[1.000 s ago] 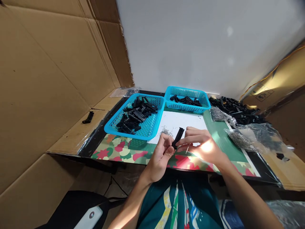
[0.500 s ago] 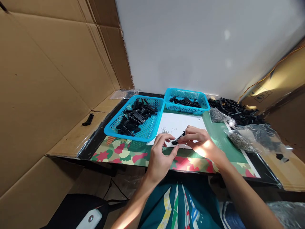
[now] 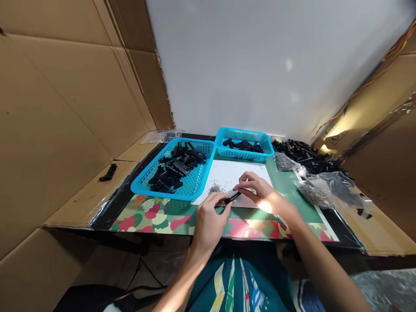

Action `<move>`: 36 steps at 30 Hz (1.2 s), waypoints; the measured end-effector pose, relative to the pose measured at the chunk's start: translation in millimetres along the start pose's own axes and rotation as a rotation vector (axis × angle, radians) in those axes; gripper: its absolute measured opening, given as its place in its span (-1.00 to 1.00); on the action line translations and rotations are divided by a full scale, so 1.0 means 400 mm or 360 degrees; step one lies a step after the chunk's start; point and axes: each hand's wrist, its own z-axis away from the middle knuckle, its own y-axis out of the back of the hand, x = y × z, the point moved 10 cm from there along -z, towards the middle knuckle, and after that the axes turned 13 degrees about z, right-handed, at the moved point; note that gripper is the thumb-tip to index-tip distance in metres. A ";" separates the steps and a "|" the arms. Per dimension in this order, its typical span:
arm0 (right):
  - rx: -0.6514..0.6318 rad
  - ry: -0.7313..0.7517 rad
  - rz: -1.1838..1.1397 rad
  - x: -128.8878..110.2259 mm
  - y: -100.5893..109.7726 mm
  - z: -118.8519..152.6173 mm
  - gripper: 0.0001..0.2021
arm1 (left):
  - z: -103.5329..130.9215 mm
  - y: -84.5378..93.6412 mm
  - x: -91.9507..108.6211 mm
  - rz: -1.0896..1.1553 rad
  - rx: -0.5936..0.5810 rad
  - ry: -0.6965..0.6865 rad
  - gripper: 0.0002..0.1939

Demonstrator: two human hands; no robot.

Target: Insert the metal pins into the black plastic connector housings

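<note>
Over the near edge of a white sheet (image 3: 224, 170), my left hand (image 3: 209, 216) pinches a slim black plastic part (image 3: 232, 198) between thumb and fingers. The part lies tilted, its far end up and to the right. My right hand (image 3: 260, 191) is closed at that far end, fingertips pressed together; what they grip is too small to make out. Just beyond my left hand, a heap of tiny silvery metal pieces (image 3: 215, 187) lies on the sheet, with more partly hidden under my right hand.
Two blue baskets, a larger left one (image 3: 138, 190) and a smaller back one (image 3: 264, 155), hold black parts. At the right lie a pile of black parts (image 3: 305, 156) and plastic bags of small metal pieces (image 3: 312, 194). One black part (image 3: 108, 172) rests on cardboard at the left.
The black part has turned in my left hand and sits lower. My right hand's fingertips have shifted to its far end, and the thin metal rod beneath that hand no longer shows. The view has shifted.
</note>
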 end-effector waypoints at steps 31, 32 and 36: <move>-0.0002 -0.0430 -0.0541 -0.009 -0.064 -0.032 -0.82 | -0.003 -0.005 -0.006 -0.0011 -0.0025 0.0045 -0.90; 0.0006 -0.0428 -0.0554 -0.009 -0.064 -0.031 -0.82 | 0.000 -0.005 -0.006 -0.0026 -0.0023 0.0035 -0.89; 0.0301 -0.0483 -0.0653 0.016 0.006 -0.004 -0.79 | 0.021 0.001 0.032 -0.0088 0.0048 -0.0155 -0.88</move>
